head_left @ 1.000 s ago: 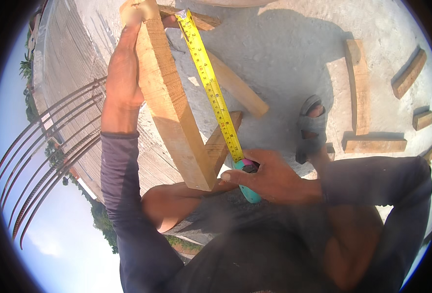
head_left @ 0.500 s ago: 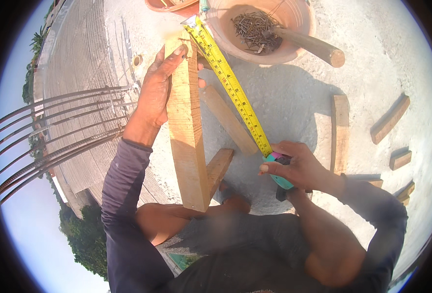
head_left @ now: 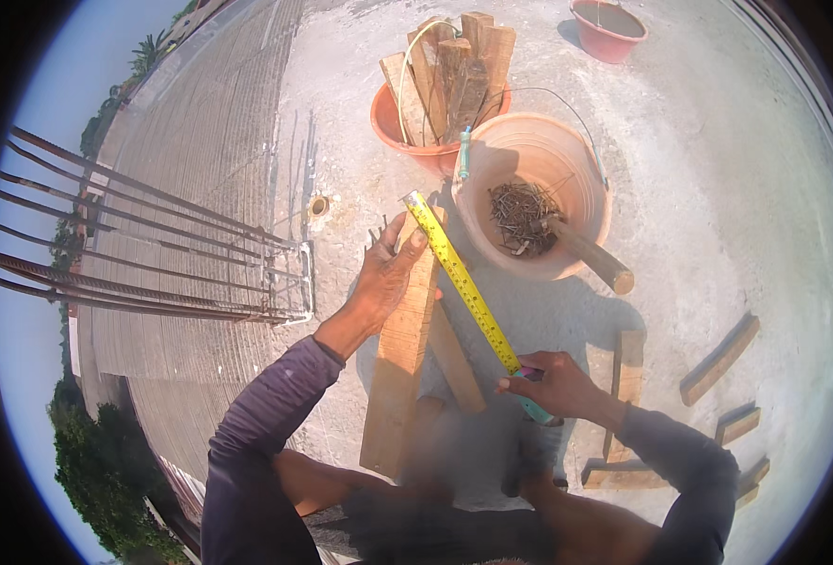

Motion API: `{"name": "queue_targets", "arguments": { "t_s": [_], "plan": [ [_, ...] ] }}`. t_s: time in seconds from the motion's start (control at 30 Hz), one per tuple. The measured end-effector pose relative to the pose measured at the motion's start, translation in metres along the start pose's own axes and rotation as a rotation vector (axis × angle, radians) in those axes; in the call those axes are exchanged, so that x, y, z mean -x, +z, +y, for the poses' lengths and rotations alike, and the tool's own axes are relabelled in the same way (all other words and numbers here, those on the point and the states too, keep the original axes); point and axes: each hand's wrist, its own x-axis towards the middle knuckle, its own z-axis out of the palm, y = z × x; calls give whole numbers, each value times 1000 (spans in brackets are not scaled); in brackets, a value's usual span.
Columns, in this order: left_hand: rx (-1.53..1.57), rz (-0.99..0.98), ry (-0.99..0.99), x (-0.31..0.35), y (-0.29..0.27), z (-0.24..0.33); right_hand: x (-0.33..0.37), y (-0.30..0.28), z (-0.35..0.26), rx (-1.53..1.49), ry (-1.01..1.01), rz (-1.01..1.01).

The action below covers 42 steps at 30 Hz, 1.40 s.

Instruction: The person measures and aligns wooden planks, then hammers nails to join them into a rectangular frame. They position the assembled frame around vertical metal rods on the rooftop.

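Note:
A long wooden plank [head_left: 400, 363] lies lengthwise away from me on the concrete. My left hand [head_left: 387, 273] presses on its far end and pins the tip of a yellow tape measure [head_left: 463, 287] there. The blade runs back diagonally to my right hand [head_left: 550, 386], which grips the teal tape case [head_left: 534, 405] to the right of the plank. A shorter wood piece [head_left: 454, 358] lies under the tape beside the plank.
A pink tub [head_left: 581, 202] holding nails and a wooden handle stands beyond the plank. An orange bucket [head_left: 388, 122] of wood offcuts and a red bucket [head_left: 607, 28] stand farther off. Short wood blocks [head_left: 718, 358] lie at right. Steel rebar [head_left: 153, 254] juts out at left.
The view has tilted down and back, bringing the buckets into sight. My left hand stays at the plank's far end; the right hand drew the tape case further right and away from the plank.

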Motion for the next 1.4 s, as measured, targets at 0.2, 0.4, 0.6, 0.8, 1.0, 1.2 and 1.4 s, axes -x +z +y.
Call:
{"name": "queue_targets", "arguments": {
  "t_s": [0.2,0.4,0.6,0.8,1.0,1.2,1.4],
  "plan": [
    [-62,36,54,-3,2,-3,11,-18,-18,-39,-57,-7],
    [-131,91,39,-2,6,-3,13,-38,-15,-92,-39,-166],
    [-161,120,19,1,9,6,31,-48,7,-353,103,-316],
    [-139,98,45,2,11,7,42,-49,10,-376,183,-447],
    [-220,70,7,1,11,6,67,0,0,-577,148,-278],
    [-301,105,-59,5,14,5,109,65,-7,-1003,443,-447],
    [-326,217,-74,5,24,2,103,105,-35,-1050,442,-467]
  ]
}}
